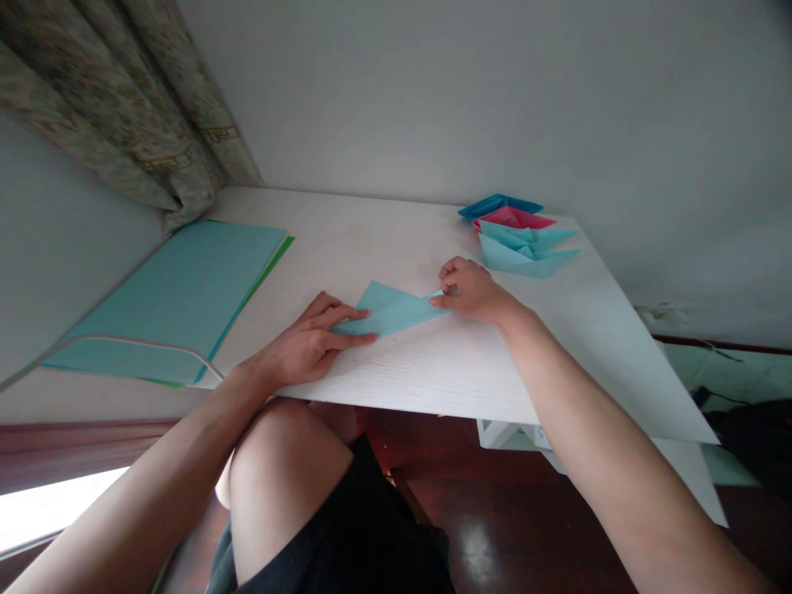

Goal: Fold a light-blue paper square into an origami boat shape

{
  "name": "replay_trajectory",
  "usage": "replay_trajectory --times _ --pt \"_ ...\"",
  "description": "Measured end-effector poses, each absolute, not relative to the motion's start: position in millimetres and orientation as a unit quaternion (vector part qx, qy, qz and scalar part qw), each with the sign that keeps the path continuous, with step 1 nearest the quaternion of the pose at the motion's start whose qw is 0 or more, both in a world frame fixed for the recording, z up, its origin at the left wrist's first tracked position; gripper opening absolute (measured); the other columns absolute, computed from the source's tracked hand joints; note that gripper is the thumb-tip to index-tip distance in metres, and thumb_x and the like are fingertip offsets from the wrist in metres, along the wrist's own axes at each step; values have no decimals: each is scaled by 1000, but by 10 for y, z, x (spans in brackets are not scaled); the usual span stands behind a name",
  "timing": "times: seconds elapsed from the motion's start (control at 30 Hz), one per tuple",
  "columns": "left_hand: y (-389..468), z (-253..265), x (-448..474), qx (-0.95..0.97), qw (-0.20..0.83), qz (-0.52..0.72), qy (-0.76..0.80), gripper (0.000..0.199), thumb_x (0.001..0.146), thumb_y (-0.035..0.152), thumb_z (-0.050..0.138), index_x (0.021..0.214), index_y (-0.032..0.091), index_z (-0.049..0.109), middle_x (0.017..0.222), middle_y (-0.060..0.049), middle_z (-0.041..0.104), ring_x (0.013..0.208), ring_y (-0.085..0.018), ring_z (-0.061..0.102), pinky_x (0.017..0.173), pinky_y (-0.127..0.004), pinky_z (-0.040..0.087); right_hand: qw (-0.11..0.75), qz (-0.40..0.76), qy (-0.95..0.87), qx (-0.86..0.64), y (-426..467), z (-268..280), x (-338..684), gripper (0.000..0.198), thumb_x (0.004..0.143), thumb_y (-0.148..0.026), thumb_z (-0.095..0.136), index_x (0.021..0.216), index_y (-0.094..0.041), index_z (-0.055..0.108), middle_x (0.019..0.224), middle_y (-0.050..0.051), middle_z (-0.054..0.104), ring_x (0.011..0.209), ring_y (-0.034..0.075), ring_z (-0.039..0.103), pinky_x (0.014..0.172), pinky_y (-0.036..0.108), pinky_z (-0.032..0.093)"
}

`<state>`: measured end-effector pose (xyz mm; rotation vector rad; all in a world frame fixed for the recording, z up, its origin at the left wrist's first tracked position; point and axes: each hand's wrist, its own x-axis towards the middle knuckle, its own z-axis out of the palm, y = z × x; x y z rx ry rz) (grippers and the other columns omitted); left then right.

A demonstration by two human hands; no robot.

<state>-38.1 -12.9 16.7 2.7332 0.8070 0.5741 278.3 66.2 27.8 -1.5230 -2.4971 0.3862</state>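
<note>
From my head, I look down on a white worktop (408,375), with a piece of folded light blue paper (396,313) lying near its front edge, between my two hands. My left hand (309,342) rests at the paper's left end, index finger and thumb set apart and their tips pressing on the sheet. My right hand (471,291) is narrow — thumb and curled fingers pinch the paper's right end, where a small flap stands up a little. The paper's upper edge rises to a point on the left and dips before it reaches my right fingers.

Just beyond my right hand, folded paper boats sit close together towards the back right: a dark blue boat (500,204) farthest off, a pink boat (515,218) in front of it, then light blue boat shapes (525,262) nearest me — whether one or two, I cannot tell. On the left lies a stack of sheets (179,289), light blue on top, green showing along its right side. A pale cable (133,337) crosses in front of the stack, and a patterned curtain (142,115) hangs behind it. My bare knee (285,445) is below the worktop's front edge, over a dark red floor (488,528).
</note>
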Motion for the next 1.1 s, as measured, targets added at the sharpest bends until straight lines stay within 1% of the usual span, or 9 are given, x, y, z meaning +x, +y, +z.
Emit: replay_trajectory --times 0.37,0.5,0.63,0.77,0.87,0.93,1.0,1.07,1.1 --pt "-145 147 -374 935 96 216 265 50 86 5 44 126 29 62 134 -7 56 109 -25 49 97 -49 42 67 155 -831 -530 639 360 2733 22 75 -35 71 63 -20 62 95 7 62 86 21 55 76 35 41" --pt "-149 138 -368 932 106 224 264 49 88 6 43 132 23 56 132 -9 57 110 -25 49 98 -49 42 65 161 -828 -533 641 375 2719 22 74 -35 70 61 -19 61 93 6 63 84 21 56 75 34 40" --pt "-138 120 -352 909 140 238 312 42 94 18 45 136 19 52 127 -14 56 111 -25 51 97 -45 44 64 164 -831 -528 658 367 2718 22 74 -34 70 60 -19 60 92 6 63 85 21 57 77 34 39" --pt "-120 126 -310 901 155 235 331 35 96 27 46 129 23 58 122 -12 56 110 -23 54 97 -42 45 67 156 -840 -516 670 342 2728 25 75 -35 69 59 -20 58 92 6 64 88 22 57 80 36 39" --pt "-85 178 -251 889 165 236 355 34 96 31 47 125 22 62 115 -10 57 105 -21 57 92 -38 48 81 153 -841 -513 674 322 2733 25 74 -36 70 59 -20 58 91 6 64 87 22 57 82 38 38" --pt "-35 220 -196 888 155 226 370 35 95 34 49 124 22 62 110 -10 58 102 -21 58 90 -37 49 85 151 -841 -513 674 312 2733 25 73 -37 70 59 -20 58 90 7 64 88 23 57 82 38 38" --pt "34 241 -137 898 131 208 365 38 93 37 52 126 21 61 118 -12 58 111 -26 55 96 -43 46 85 148 -841 -513 670 303 2733 24 74 -37 70 61 -20 59 91 7 64 89 23 57 82 39 38" --pt "107 229 -86 916 124 185 333 44 92 38 53 132 20 56 138 -14 49 130 -31 42 107 -51 36 89 146 -839 -516 665 294 2734 24 74 -39 69 63 -19 61 91 7 64 88 23 58 83 38 37" --pt "138 211 -68 926 133 167 312 46 94 38 50 137 21 50 146 -13 43 137 -32 34 110 -54 30 94 145 -838 -518 663 291 2734 24 75 -39 69 64 -19 61 91 7 64 87 22 58 83 38 37"
